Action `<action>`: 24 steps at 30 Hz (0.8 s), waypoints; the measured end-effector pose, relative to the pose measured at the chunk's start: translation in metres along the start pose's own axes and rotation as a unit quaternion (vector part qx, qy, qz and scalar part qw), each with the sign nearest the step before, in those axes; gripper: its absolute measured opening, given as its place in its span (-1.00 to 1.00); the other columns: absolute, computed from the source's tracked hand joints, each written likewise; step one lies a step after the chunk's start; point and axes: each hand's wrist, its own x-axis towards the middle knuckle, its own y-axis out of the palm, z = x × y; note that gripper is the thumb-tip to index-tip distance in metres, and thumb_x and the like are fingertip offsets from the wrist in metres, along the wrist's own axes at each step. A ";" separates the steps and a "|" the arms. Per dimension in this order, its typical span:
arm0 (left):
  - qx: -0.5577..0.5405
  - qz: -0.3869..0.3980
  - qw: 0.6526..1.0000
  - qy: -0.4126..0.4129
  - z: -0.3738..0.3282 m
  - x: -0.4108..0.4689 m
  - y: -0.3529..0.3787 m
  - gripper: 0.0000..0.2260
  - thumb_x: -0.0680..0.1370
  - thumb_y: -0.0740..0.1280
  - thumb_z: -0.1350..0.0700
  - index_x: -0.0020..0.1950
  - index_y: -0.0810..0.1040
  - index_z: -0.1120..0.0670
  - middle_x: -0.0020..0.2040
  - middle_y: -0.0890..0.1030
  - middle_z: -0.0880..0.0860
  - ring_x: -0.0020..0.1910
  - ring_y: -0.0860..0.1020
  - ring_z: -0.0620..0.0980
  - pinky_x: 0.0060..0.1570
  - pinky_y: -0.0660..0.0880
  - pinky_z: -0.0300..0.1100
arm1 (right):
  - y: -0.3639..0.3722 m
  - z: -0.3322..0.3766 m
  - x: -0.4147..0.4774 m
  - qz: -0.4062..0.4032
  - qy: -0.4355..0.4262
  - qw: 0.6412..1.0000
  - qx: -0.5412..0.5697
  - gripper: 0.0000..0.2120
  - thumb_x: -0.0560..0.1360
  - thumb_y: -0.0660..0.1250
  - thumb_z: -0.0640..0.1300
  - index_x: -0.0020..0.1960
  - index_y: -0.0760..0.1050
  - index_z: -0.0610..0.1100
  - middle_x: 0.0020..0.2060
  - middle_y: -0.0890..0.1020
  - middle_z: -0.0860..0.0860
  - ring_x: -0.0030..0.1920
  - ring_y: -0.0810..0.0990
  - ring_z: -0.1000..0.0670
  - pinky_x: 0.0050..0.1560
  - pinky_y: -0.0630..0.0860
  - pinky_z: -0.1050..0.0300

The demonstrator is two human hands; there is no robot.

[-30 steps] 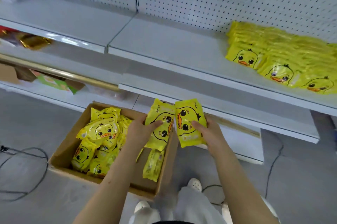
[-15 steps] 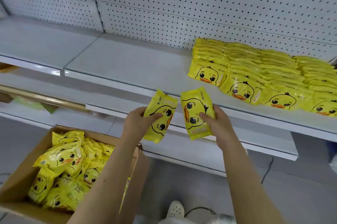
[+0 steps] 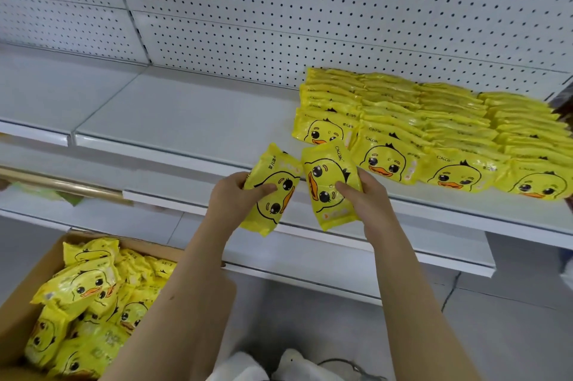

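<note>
My left hand (image 3: 235, 199) grips a yellow duck-face packet (image 3: 274, 191), thumb across its front. My right hand (image 3: 367, 197) grips a second yellow duck packet (image 3: 328, 182) beside it. Both packets are held on end, just in front of the white shelf's front edge (image 3: 192, 157). Rows of the same yellow packets (image 3: 434, 132) lie overlapping on the right part of that shelf, close to the packet in my right hand. A cardboard box (image 3: 46, 272) at the lower left holds several more packets (image 3: 93, 297).
White pegboard (image 3: 310, 8) backs the shelf. The shelf's left part (image 3: 186, 113) is bare. A lower shelf (image 3: 341, 253) juts out under my hands. A brass-coloured rail (image 3: 62, 185) runs at the left. Grey floor (image 3: 496, 334) with a cable lies below; my shoes show at the bottom.
Both hands have risen from above the box to the shelf's front edge with a packet each. The view has lifted and turned right, so the stocked rows look nearer.
</note>
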 end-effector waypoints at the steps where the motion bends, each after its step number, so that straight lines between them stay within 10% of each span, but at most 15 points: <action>1: 0.004 0.004 1.000 0.004 -0.003 0.003 0.001 -0.83 0.38 0.49 -0.06 -0.15 0.63 -0.01 -0.28 0.64 -0.03 -0.21 0.61 0.00 -0.24 0.51 -0.13 | -0.001 0.002 0.001 -0.001 -0.004 1.000 -0.003 -0.74 0.48 0.38 -0.22 -0.03 0.55 0.17 -0.18 0.68 0.26 -0.18 0.64 0.24 -0.34 0.49 0.41; 15: 0.027 0.045 0.997 0.060 -0.021 0.098 -0.006 -0.81 0.35 0.50 -0.04 -0.13 0.63 0.01 -0.23 0.65 0.02 -0.18 0.61 0.06 -0.20 0.52 -0.07 | -0.005 0.030 0.069 -0.021 -0.012 0.986 -0.162 -0.79 0.41 0.46 -0.20 0.03 0.59 -0.10 -0.10 0.67 -0.08 -0.26 0.67 -0.09 -0.28 0.57 0.10; 20: 0.046 0.058 0.993 0.089 -0.024 0.135 -0.010 -0.77 0.37 0.49 -0.03 -0.10 0.63 0.08 -0.19 0.65 0.09 -0.16 0.60 0.10 -0.12 0.53 0.03 | 0.006 0.038 0.107 -0.028 -0.056 0.951 -0.303 -0.55 0.40 0.48 -0.12 0.27 0.52 -0.08 0.08 0.57 0.08 0.02 0.53 0.09 -0.01 0.36 0.35; 24: 0.057 0.066 0.992 0.087 -0.021 0.147 -0.012 -0.78 0.37 0.49 -0.02 -0.09 0.62 0.07 -0.20 0.65 0.07 -0.17 0.60 0.06 -0.14 0.53 0.00 | 0.013 0.036 0.126 -0.044 -0.080 0.939 -0.332 -0.52 0.43 0.46 -0.13 0.33 0.47 -0.10 0.20 0.54 -0.01 -0.02 0.47 0.05 -0.26 0.27 0.62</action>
